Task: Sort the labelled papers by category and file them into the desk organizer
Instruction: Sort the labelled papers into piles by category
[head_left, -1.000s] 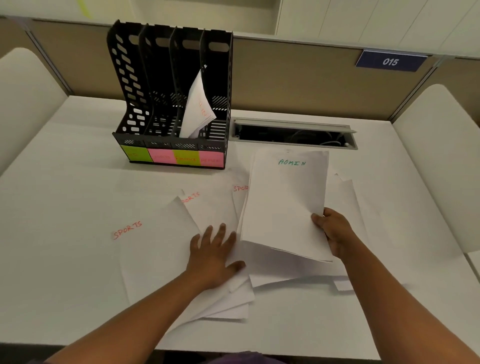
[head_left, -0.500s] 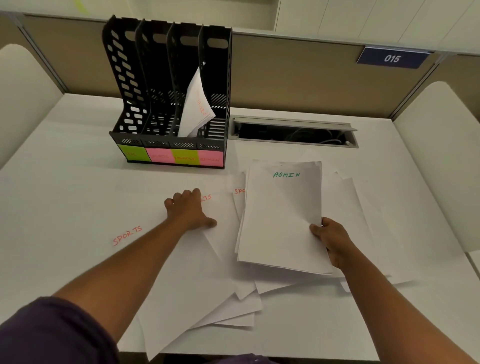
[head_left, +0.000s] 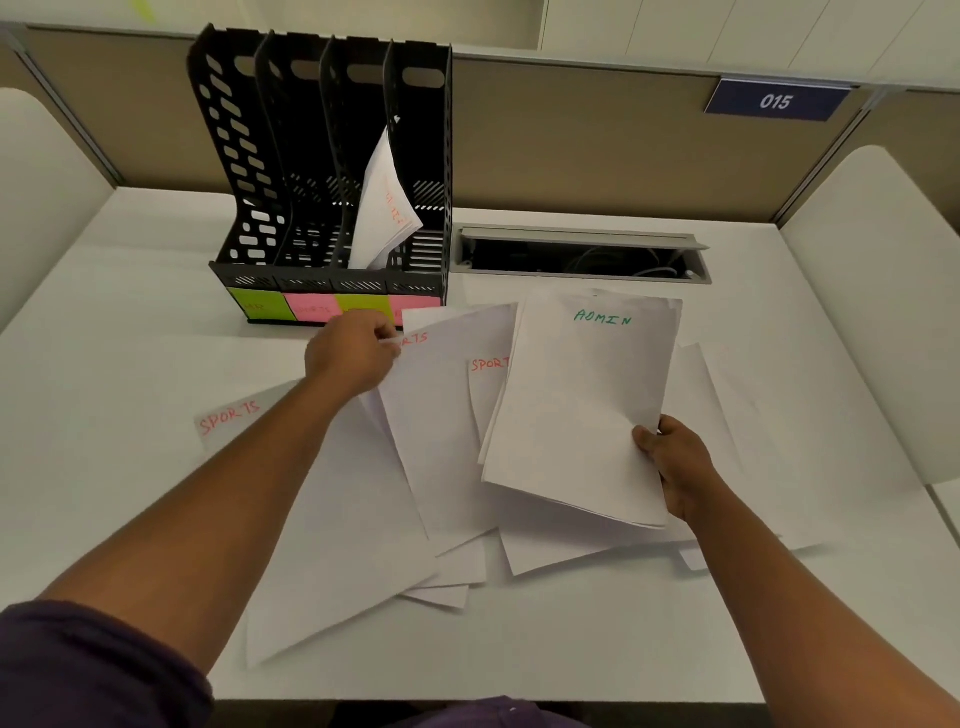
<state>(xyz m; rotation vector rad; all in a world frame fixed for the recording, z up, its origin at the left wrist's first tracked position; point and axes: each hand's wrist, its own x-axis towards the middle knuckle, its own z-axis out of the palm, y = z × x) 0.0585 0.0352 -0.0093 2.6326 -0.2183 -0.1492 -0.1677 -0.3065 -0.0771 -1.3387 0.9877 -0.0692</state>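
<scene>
Paper thin, floppy, slides easily. Left hand pinching SPORTS sheet by top corner, near organizer. Right hand gripping ADMIN stack at lower edge, above scattered sheets on desk.

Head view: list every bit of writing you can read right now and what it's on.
"ADMIN", green: top sheet of the white paper stack held by the right hand.
"SPORTS", red: white sheet lying flat at left.
"...RTS", red: white sheet pinched by the left hand.
"SPOR...", red: sheet partly under the stack.
"015": blue wall plate.
Unreadable: sticky labels on the black desk organizer; orange writing on the filed sheet.
</scene>
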